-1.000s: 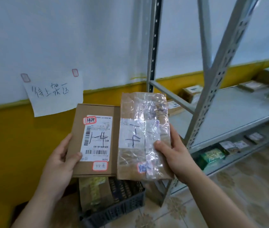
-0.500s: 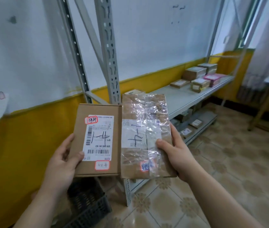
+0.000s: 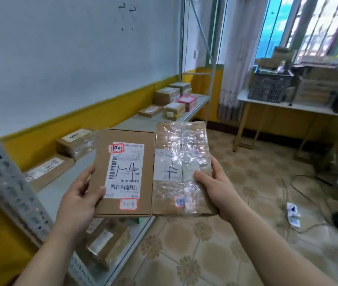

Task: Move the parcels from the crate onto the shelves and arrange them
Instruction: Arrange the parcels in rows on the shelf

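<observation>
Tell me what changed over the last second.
The view swung right: the wall note and the floor crate left the picture, and the far end of the shelf and the window came in. Nothing was taken or released. The left hand keeps its grip on the labelled box, the right hand on the taped parcel, side by side as before.

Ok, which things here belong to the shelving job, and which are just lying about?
Job in hand:
cardboard parcel, held by the left hand
taped parcel, held by the right hand
shelf and the shelved parcels

Lying about:
table by the window, with a grey crate on it
paper scrap on the floor
</observation>
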`<action>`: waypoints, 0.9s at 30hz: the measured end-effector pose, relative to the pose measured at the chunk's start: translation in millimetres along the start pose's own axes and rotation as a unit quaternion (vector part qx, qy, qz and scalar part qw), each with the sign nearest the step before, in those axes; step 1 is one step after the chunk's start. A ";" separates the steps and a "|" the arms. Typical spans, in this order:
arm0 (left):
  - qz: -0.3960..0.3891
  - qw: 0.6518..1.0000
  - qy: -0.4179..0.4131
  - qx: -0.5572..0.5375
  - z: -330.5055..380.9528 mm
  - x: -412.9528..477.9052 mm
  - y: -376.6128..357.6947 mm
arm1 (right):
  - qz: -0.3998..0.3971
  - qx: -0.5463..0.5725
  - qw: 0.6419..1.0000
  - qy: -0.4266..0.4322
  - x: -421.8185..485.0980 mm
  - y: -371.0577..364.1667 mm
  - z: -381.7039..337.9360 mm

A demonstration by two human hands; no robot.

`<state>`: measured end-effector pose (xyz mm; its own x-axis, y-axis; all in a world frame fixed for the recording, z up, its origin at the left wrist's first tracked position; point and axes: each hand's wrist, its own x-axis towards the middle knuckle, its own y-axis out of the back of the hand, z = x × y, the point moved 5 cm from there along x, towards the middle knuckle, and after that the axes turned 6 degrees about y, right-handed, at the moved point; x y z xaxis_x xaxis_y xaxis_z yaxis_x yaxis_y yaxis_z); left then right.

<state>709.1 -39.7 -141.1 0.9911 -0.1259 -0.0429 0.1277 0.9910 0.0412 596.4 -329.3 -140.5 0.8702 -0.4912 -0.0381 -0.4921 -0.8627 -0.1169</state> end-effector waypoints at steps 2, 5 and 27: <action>0.002 1.000 0.009 -0.008 1.1 39.7 -19.4 | 0.007 -0.008 1.000 0.003 39.2 4.7 -5.6; -0.005 0.999 0.024 -0.021 8.3 91.6 -52.6 | 0.006 -0.018 1.000 0.010 91.6 11.8 -19.0; 0.119 0.991 0.058 0.001 -0.8 310.2 -180.5 | -0.121 -0.081 0.989 -0.020 427.2 36.1 3.9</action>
<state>993.5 -257.6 -162.7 0.9821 0.1178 -0.1468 -0.1091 0.9918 0.0660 950.5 -569.8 -164.9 0.9614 -0.2663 -0.0686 -0.2646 -0.9638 0.0338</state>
